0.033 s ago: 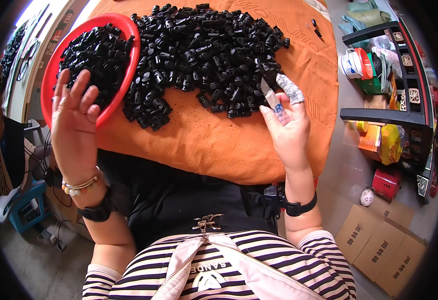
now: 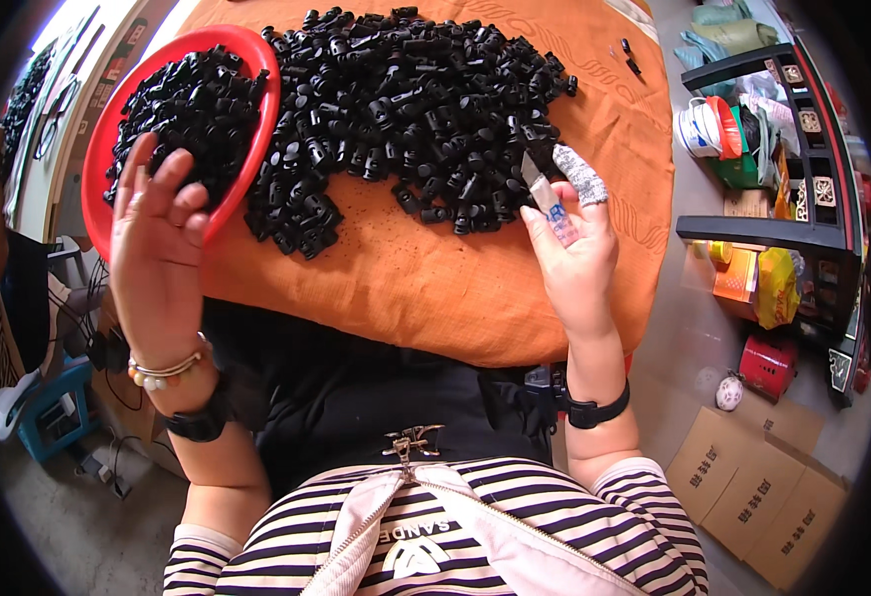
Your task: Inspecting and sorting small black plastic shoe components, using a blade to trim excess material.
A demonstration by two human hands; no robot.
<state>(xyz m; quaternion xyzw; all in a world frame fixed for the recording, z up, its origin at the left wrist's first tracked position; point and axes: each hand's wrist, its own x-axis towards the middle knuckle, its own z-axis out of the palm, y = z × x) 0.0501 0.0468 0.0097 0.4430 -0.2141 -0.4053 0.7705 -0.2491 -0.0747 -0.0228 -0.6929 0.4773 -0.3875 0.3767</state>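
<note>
My left hand (image 2: 162, 248) is raised in front of the red basin (image 2: 268, 129), palm turned up, fingers apart and slightly bent, with nothing in it. Small black plastic pieces (image 2: 202, 99) that look like cord locks fill the basin. A big heap of the same cord locks (image 2: 405, 99) spreads over the orange tablecloth (image 2: 386, 288). At the heap's right edge, my right hand (image 2: 579, 258) pinches a knife blade (image 2: 547, 199) with a pale wrapped grip, its bare tip pointing at the heap. A grey knitted finger cover (image 2: 581, 176) sits on one right finger.
Two thin dark pieces (image 2: 632, 60) lie on the cloth at the far right. Beyond the table's right side stands a black shelf (image 2: 768, 233) with bags and boxes. Flattened cardboard (image 2: 753, 497) lies on the floor; a blue stool (image 2: 58, 417) is at the left.
My left hand has shifted slightly to the right and toward me, its fingers a little more bent. The right hand with the knife blade has barely moved.
</note>
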